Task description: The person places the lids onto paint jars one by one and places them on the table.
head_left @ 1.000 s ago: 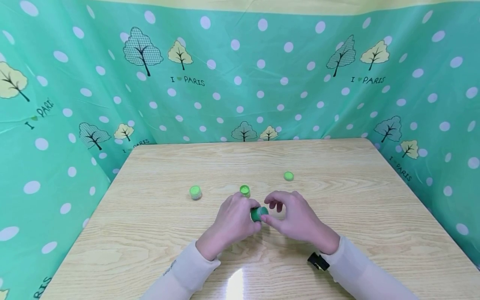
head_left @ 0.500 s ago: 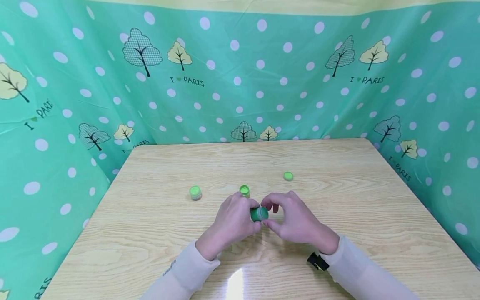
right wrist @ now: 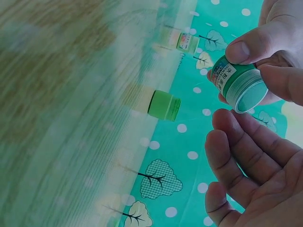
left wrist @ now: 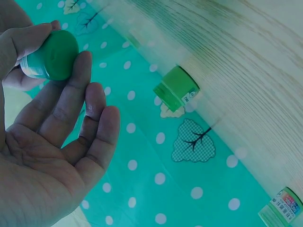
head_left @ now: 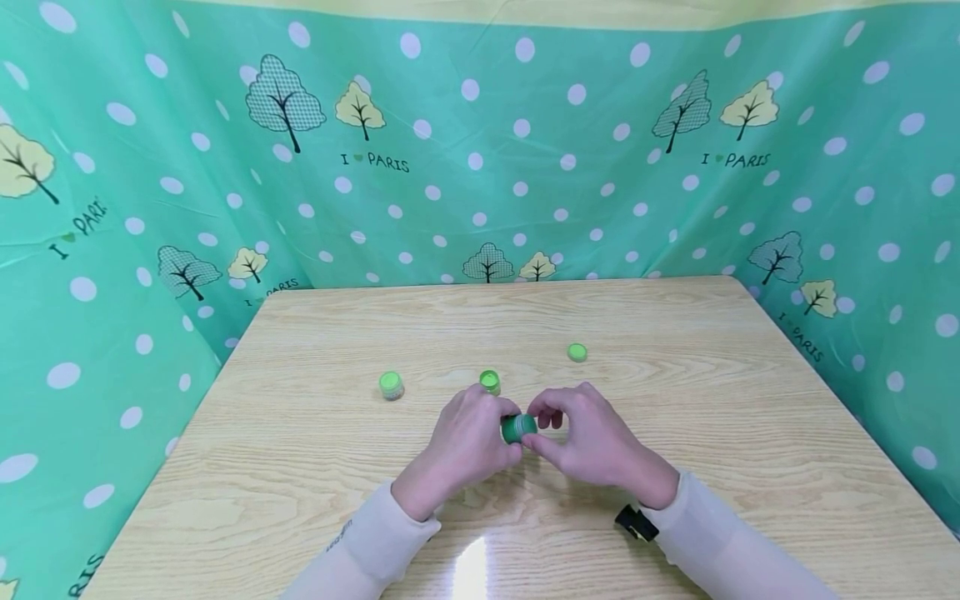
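My left hand (head_left: 468, 433) grips a dark green paint jar (head_left: 513, 429) between thumb and fingers, tilted so its lid (right wrist: 253, 97) points toward the right hand. The thumb and index finger of my right hand (head_left: 592, 437) are at the lid's edge, pinching it. Its other fingers curl loosely below, seen in the right wrist view. Just beyond the left hand stands an opened light green paint jar (head_left: 490, 382), partly hidden by that hand in the head view. A loose light green lid (head_left: 577, 352) lies farther back on the right.
To the left stands another light green paint jar (head_left: 391, 385) with its lid on. Everything rests on a wood-grain table (head_left: 300, 467). A green dotted curtain (head_left: 450, 167) hangs along the back and both sides. A black clip (head_left: 637, 523) sits by the right cuff.
Half a second ago the right thumb and index finger stood slightly off the lid; now they are back on its edge. The left hand and its jar stay in place.
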Demonstrator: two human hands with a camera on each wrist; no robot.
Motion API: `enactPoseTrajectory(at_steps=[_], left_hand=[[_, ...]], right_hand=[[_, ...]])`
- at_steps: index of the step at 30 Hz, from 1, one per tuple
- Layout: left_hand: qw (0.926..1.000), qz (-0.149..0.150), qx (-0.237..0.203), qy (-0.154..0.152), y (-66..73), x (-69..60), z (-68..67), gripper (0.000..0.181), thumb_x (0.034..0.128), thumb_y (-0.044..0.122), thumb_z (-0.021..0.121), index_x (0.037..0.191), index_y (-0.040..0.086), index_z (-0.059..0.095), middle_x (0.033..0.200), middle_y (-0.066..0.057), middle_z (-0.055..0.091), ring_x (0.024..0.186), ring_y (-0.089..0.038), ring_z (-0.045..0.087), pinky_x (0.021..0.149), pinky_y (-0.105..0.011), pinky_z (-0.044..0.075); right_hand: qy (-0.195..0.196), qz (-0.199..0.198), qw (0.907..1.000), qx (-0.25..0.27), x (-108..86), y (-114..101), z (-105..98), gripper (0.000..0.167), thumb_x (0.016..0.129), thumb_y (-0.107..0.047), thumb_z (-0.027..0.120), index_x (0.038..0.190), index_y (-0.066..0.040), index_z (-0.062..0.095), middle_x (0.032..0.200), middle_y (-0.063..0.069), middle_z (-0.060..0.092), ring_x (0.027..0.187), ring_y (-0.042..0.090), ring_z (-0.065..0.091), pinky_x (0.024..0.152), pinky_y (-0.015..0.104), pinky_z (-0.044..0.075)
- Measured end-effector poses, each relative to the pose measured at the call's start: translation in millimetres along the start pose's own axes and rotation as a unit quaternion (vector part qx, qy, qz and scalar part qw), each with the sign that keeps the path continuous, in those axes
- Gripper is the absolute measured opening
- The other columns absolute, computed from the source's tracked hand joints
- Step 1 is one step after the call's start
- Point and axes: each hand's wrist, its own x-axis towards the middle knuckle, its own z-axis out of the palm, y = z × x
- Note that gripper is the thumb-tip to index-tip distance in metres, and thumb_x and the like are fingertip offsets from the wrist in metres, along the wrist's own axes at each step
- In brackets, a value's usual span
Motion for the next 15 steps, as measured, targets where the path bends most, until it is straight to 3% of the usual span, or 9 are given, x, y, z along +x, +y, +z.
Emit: enactPoseTrajectory(at_steps=[15], left_hand=[[0.9999, 0.008, 0.007, 0.005, -1.0, 0.4, 1.5, 0.017, 0.0681, 0.015, 0.084, 0.07, 0.021, 0.069, 0.056, 0.016, 0.047, 0.07, -0.015, 0.048, 0.063, -0.027, 0.039]], right_hand=[[-0.009, 0.026, 0.9996, 0.001, 0.8, 1.6, 1.7, 0.02, 0.091, -0.04, 0.077, 0.085, -0.021, 0.075, 0.069, -0.019, 0.058, 0.068, 0.009, 0.056, 0.072, 0.031, 0.039]])
